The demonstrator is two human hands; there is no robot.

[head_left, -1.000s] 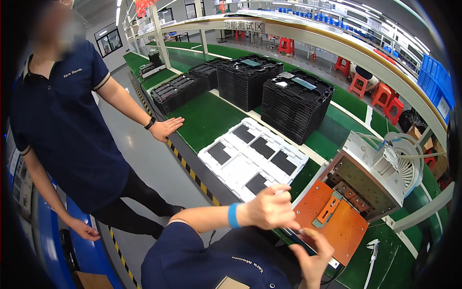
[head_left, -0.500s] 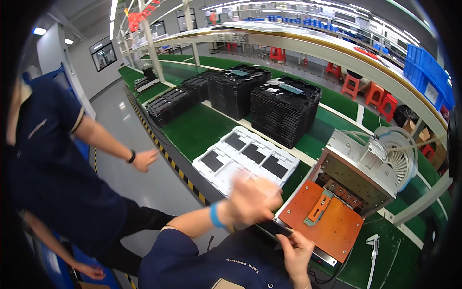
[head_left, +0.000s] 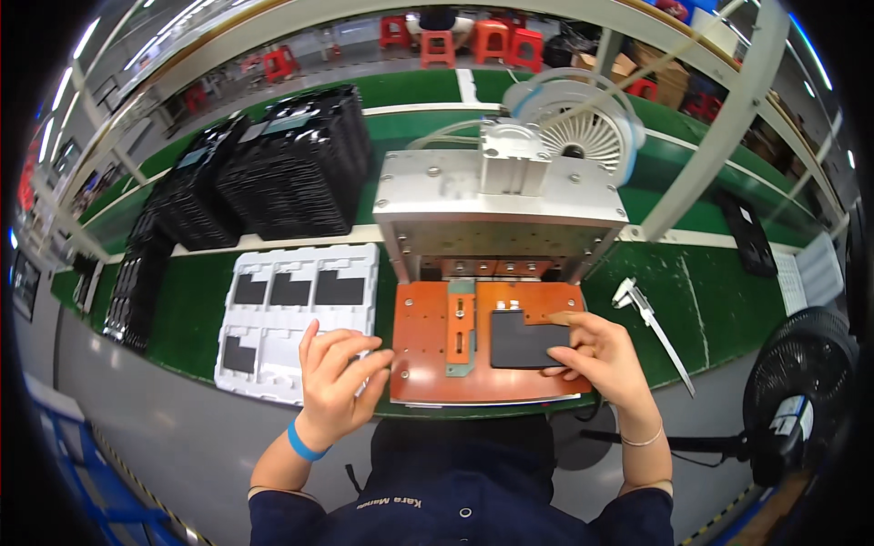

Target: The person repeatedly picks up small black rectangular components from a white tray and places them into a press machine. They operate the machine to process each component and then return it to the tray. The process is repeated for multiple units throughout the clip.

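My right hand (head_left: 605,355) pinches the right edge of a flat black L-shaped battery cell (head_left: 523,341) with silver tabs at its notch. The cell lies over the right half of the orange plate (head_left: 423,337) of a metal press (head_left: 501,214), beside a narrow orange block (head_left: 461,329) on a green strip. Held up at the plate's left edge, my left hand (head_left: 341,378) has its fingers apart and nothing in them. Just beyond it sits a white molded tray (head_left: 273,350) with several similar dark pieces in its pockets.
Tall stacks of black trays (head_left: 291,173) stand back left on the green bench. Behind the press is a white fan (head_left: 587,123). Calipers (head_left: 651,318) lie to the right, near a black fan (head_left: 801,391) at the bench's edge. A slanted white post (head_left: 719,127) rises back right.
My view has swung right, and the person on the left is out of it. My left hand has come down beside the plate. The cell in my right hand now lies over the plate.
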